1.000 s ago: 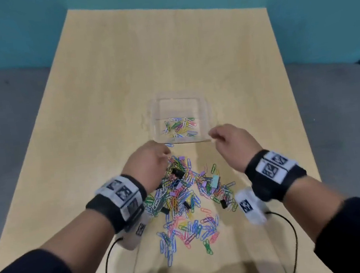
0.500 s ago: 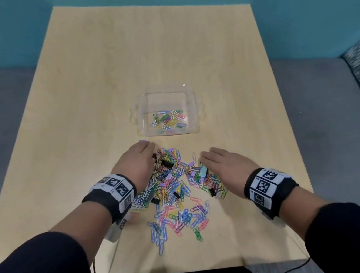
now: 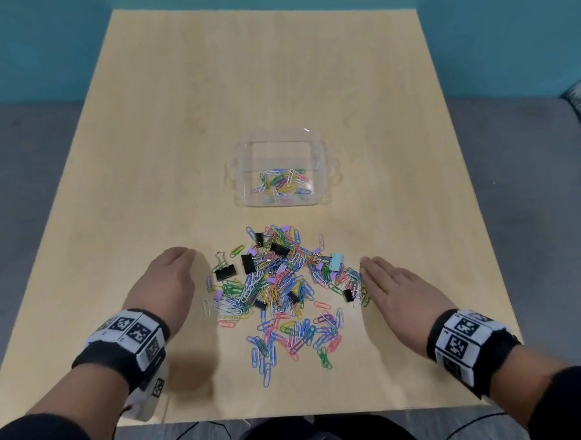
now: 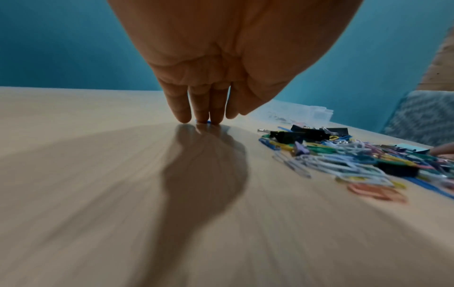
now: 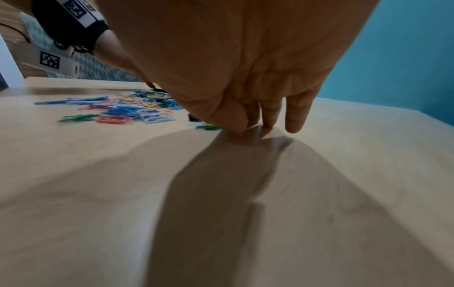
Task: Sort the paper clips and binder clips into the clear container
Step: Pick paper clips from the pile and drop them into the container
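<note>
**Both hands flat at the flanks of the clip heap**

Left hand at nine o'clock of the heap, fingers straight and together, tips pressed to the table, gripping nothing. In the left wrist view, a sliver of blue under the fingertips, probably one stray paper clip; cannot tell for sure. Right hand at three o'clock, also flat and unclenched, fingers extended, inner edge touching the outermost clips. Likely reason for the pose: palms set as two walls, ready to rake the spread inward before lifting a batch.

Between the hands, the pile of paper clips and binder clips, loose and tangled, trailing toward six o'clock. No common heading: long axes pointing every way. Black binder clip at the pile's nine o'clock edge, wire handles aimed toward twelve. Pale teal binder clip near the right fingertips, long side running roughly twelve to six.

Clear container at twelve o'clock of the heap, apart from it, long axis nine to three, handles at both ends. Inside, a small batch of paper clips; no binder clips visible there. Most of the sorting judged undone.
</note>
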